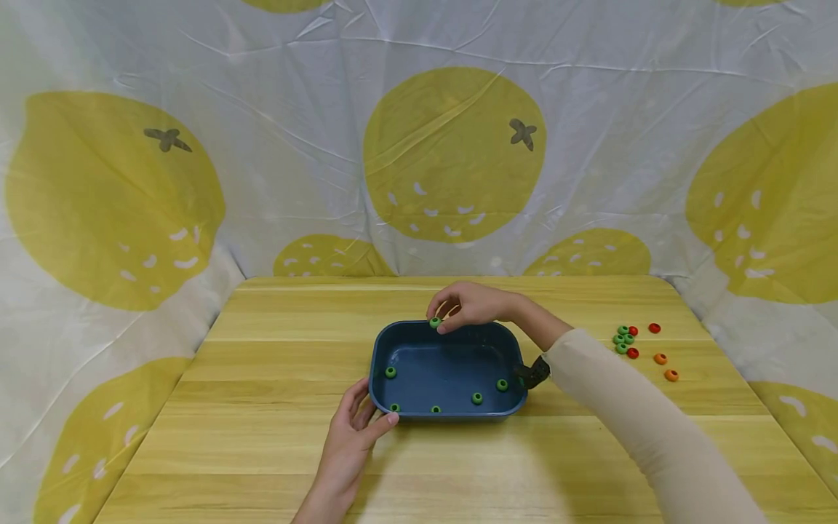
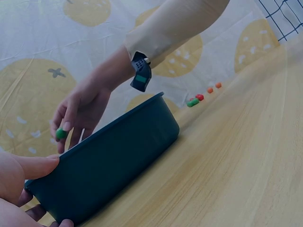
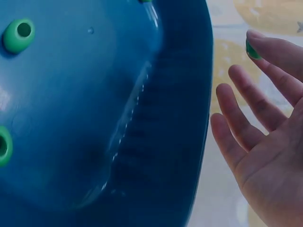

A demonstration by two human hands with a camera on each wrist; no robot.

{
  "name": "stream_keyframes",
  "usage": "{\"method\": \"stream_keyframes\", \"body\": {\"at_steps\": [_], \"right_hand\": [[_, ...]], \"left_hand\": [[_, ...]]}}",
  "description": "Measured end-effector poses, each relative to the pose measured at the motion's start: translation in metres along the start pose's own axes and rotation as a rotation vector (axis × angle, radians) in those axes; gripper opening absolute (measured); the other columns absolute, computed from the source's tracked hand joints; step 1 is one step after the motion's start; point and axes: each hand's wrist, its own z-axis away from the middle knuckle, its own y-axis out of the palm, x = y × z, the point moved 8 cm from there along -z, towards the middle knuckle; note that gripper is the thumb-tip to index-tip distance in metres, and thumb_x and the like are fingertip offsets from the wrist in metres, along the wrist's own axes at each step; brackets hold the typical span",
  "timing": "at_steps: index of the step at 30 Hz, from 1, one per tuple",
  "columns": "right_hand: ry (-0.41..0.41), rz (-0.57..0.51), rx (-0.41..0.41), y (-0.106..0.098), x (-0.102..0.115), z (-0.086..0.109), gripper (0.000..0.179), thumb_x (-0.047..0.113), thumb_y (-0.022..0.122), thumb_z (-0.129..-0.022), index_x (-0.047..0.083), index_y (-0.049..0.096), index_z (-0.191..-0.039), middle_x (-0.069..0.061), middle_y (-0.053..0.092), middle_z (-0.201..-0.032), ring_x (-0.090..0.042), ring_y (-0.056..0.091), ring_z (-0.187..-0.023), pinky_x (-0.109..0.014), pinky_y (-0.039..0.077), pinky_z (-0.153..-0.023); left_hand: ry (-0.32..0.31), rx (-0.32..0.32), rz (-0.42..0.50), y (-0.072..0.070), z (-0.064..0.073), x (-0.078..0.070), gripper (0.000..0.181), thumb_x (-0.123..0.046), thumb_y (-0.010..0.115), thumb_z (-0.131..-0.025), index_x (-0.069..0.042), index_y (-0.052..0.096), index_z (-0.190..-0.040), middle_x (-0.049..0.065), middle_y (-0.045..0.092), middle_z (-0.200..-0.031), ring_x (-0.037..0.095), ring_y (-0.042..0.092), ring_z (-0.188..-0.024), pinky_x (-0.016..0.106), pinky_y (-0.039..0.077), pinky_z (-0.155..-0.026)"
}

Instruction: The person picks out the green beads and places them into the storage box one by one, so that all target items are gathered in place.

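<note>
A dark blue rectangular basin (image 1: 452, 417) stands on the table, with several green beads (image 1: 477, 399) spread over its floor. At its near left corner my left hand (image 1: 350, 437) grips the wall, thumb over the rim and fingers below, as the left wrist view shows. Over the far rim, my right hand (image 1: 473, 304) pinches one green bead (image 1: 435, 322) between thumb and index finger. In the right wrist view the other fingers (image 3: 236, 120) are spread apart outside the rim, holding nothing.
On the right of the wooden table (image 1: 262, 437) lie loose beads: several green beads (image 1: 621, 348), a few red beads (image 1: 655, 328) and two orange beads (image 1: 671, 375). A lemon-print cloth (image 1: 314, 182) hangs behind. A dark device (image 1: 533, 372) hangs from the right wrist, beside the basin's right rim.
</note>
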Motion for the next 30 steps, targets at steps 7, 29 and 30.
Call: {"method": "stream_keyframes", "body": {"at_steps": [7, 29, 30], "right_hand": [[-0.040, 0.007, 0.020, 0.008, 0.005, -0.012, 0.023, 0.005, 0.074, -0.096, -0.001, 0.071, -0.118, -0.012, 0.069, -0.118, -0.029, 0.067, -0.114, -0.036, 0.055, -0.096], [-0.047, -0.041, 0.024, 0.004, 0.006, -0.009, 0.026, 0.004, 0.071, -0.096, -0.002, 0.069, -0.122, -0.029, 0.060, -0.131, -0.046, 0.059, -0.124, -0.039, 0.054, -0.098], [-0.042, -0.043, 0.018, 0.003, 0.004, -0.007, 0.026, 0.004, 0.071, -0.096, -0.001, 0.070, -0.122, -0.029, 0.060, -0.131, -0.046, 0.059, -0.124, -0.039, 0.054, -0.098]], "left_hand": [[-0.003, 0.003, -0.010, 0.001, 0.000, 0.000, 0.078, 0.001, 0.077, -0.090, -0.004, 0.037, -0.156, 0.015, 0.032, -0.162, 0.034, 0.036, -0.147, 0.030, 0.049, -0.101], [-0.021, -0.012, -0.016, 0.000, 0.001, 0.001, 0.077, 0.000, 0.077, -0.091, -0.006, 0.037, -0.156, 0.013, 0.032, -0.162, 0.033, 0.037, -0.146, 0.030, 0.048, -0.101], [-0.021, -0.013, -0.016, 0.000, 0.001, 0.001, 0.077, 0.000, 0.077, -0.091, -0.006, 0.037, -0.156, 0.013, 0.032, -0.162, 0.033, 0.037, -0.146, 0.030, 0.048, -0.101]]}}
